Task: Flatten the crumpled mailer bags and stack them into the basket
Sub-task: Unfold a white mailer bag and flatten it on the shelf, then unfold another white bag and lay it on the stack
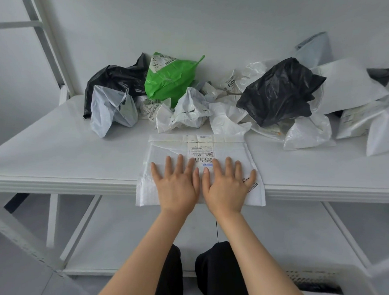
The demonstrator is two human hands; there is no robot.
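White mailer bag (164, 149) lies flat, label (200, 150) up, under left hand (176, 190) and right hand (228, 187), fingers (180, 165) spread straight.

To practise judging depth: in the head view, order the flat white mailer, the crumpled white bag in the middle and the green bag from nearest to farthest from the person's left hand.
1. Flat white mailer: directly under the left hand, at the front.
2. Crumpled white bag: just behind the mailer, middle of the pile.
3. Green bag: at the back, by the wall.
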